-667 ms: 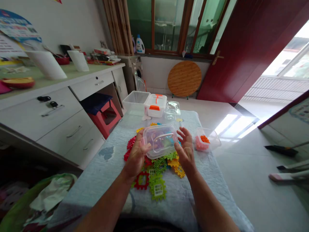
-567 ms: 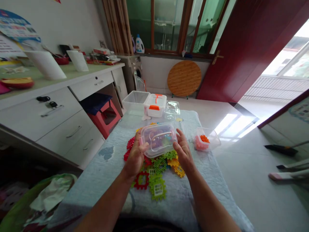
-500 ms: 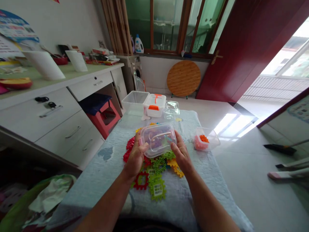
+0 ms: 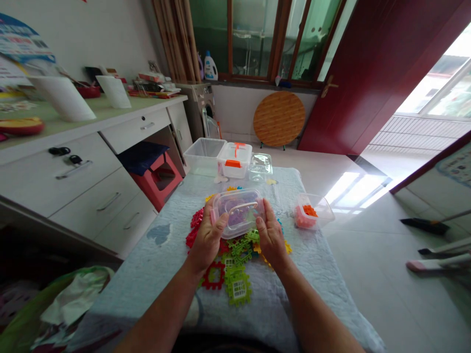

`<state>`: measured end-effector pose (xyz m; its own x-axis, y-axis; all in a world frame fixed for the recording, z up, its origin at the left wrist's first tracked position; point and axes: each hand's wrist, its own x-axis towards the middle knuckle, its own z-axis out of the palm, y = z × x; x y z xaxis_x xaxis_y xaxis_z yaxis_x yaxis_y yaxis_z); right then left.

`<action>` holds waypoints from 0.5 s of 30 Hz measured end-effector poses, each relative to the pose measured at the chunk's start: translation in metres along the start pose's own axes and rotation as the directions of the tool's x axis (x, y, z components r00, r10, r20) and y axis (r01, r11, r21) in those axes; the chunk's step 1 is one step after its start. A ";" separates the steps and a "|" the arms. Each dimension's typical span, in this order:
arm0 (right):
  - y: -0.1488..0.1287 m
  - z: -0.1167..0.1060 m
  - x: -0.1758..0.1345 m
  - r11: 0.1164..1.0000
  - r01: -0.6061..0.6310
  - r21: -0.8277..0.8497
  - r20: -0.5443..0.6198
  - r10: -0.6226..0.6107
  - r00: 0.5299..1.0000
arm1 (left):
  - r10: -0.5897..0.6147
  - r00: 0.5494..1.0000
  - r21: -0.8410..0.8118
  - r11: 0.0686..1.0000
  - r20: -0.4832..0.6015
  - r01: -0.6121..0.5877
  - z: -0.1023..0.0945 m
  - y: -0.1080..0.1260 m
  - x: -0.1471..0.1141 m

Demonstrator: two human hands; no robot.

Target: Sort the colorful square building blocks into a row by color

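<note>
"Looking over the pile of toy pieces (image 4: 240, 252), where would you say the clear handled lid (image 4: 241, 223) is?"

"Over the far part of the pile, tilted a little toward the wearer. I cannot tell whether there is a box body under it, since the colours below show through."

"And the hands?"

"Both are closed around it. The left hand (image 4: 206, 240) grips its left edge, thumb lying on top; the right hand (image 4: 271, 238) clasps the right edge, its thumb by the near corner. Both wrists come in over the near side of the pile."

"What is in the pile itself?"

"Notched plastic pieces: reds toward its left, greens in the middle, yellows at its right, partly behind the right hand. At its near end lie a red square frame (image 4: 214, 276) and a green piece with a white grid (image 4: 239, 288), side by side."

"Anything around it?"

"Beyond the pile, in a row from left to right, stand an open clear bin (image 4: 204, 159), a box with orange latches (image 4: 235, 169) and a shallow clear piece (image 4: 261, 166). Well to the right of the pile is a clear tub (image 4: 324, 211) with pink and orange bits in it."

"And under the pile?"

"A pale blue cloth (image 4: 162, 274), stretching out past it on every side."
</note>
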<state>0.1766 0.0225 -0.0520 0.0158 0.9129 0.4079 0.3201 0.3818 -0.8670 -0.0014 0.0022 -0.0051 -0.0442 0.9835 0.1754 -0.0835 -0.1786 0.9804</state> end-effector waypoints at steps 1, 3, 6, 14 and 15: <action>0.000 0.000 0.000 1.000 0.008 -0.006 -0.011 -0.008 1.000 | -0.001 1.000 -0.005 1.000 0.000 0.001 0.001 0.001 0.000; 0.001 0.000 0.000 1.000 0.021 -0.008 -0.025 -0.021 0.999 | -0.010 1.000 0.023 1.000 0.023 0.009 0.001 0.003 0.000; 0.002 0.000 0.001 1.000 0.027 -0.005 -0.012 -0.027 1.000 | -0.019 0.999 0.069 0.997 0.039 0.016 -0.001 0.002 0.000; -0.001 -0.006 0.008 0.995 -0.017 0.095 -0.016 0.019 1.000 | 0.001 1.000 0.147 0.989 0.007 -0.002 -0.003 0.005 0.007; -0.004 -0.010 0.011 0.995 -0.007 0.098 0.010 0.006 1.000 | 0.001 1.000 0.136 0.991 0.000 -0.001 -0.005 0.006 0.008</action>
<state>0.1853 0.0293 -0.0412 0.0079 0.9166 0.3997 0.2252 0.3878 -0.8938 -0.0068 0.0093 0.0021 -0.0444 0.9833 0.1764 0.0530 -0.1740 0.9833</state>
